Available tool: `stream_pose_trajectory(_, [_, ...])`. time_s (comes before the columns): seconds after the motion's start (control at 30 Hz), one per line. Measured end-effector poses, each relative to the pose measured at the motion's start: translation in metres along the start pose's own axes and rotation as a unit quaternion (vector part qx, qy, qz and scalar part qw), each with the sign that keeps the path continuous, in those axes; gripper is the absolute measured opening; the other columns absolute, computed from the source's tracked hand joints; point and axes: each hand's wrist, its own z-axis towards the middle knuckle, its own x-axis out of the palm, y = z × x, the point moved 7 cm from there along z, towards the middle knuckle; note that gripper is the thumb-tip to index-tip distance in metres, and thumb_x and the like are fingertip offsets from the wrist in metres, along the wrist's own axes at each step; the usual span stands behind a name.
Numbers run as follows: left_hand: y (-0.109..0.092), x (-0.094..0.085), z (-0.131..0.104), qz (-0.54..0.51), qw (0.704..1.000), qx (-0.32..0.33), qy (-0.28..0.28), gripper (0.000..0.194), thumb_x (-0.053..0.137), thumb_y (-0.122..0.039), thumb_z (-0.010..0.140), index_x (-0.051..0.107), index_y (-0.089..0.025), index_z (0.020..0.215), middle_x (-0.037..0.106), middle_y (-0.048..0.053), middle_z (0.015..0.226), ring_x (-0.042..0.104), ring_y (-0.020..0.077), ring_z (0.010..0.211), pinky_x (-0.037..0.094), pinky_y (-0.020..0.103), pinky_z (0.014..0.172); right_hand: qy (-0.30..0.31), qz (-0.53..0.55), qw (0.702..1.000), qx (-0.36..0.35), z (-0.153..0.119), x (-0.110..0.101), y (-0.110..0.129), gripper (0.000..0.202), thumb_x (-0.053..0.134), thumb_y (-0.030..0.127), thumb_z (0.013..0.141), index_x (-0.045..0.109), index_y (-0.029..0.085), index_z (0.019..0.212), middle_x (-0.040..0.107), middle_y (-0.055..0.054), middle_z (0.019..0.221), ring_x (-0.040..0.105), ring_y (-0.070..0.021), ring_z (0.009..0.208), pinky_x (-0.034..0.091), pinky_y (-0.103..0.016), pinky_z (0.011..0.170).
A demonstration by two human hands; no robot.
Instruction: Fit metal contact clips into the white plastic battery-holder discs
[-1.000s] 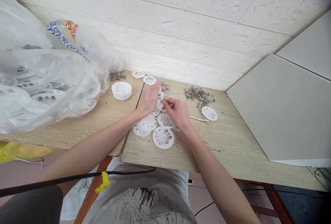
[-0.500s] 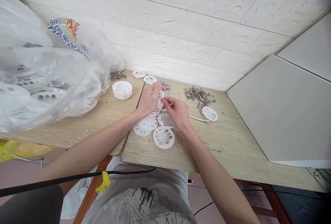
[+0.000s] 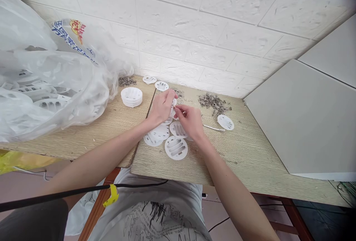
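My left hand [image 3: 162,104] is wrapped round a white round plastic piece [image 3: 172,112], held tilted above the wood table. My right hand [image 3: 189,118] pinches at the face of that piece; a tiny orange-brown bit shows at its fingertips, too small to make out. Just below the hands lie several white discs with slots, among them one disc [image 3: 176,148] nearest the table's front edge. A thin metal rod [image 3: 214,127] rests to the right of my right hand.
A large clear plastic bag [image 3: 83,96] full of white discs fills the left. Beside it stands a disc stack [image 3: 131,97]. Small metal parts [image 3: 213,102] lie heaped near the wall, with a single disc [image 3: 225,122] beside them. A grey panel [image 3: 300,122] stands right.
The held white piece has tilted slightly between my hands, and my left fingers have shifted a little. Everything else looks the same.
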Motion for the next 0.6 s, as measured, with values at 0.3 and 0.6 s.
stream_pose_trajectory(0.3, [0.002, 0.005, -0.003, 0.006, 1.0, -0.003, -0.009, 0.029, 0.037, -0.027, 0.089, 0.056, -0.022, 0.067, 0.063, 0.004, 0.07, 0.061, 0.0221, 0.087, 0.045, 0.034, 0.08, -0.005, -0.091, 0.996, 0.016, -0.003, 0.0, 0.002, 0.029, 0.048, 0.027, 0.092, 0.07, 0.02, 0.075, 0.071, -0.004, 0.069, 0.06, -0.0168, 0.062, 0.038, -0.026, 0.063])
stream_pose_trajectory(0.6, [-0.002, 0.008, -0.007, 0.011, 1.0, -0.022, -0.002, 0.027, 0.036, -0.024, 0.089, 0.052, -0.022, 0.066, 0.059, 0.004, 0.069, 0.06, 0.0221, 0.088, 0.043, 0.034, 0.085, 0.003, -0.163, 0.986, 0.015, -0.006, -0.001, 0.011, 0.031, 0.046, 0.022, 0.093, 0.068, 0.02, 0.071, 0.07, -0.005, 0.07, 0.059, -0.0171, 0.064, 0.035, -0.026, 0.064])
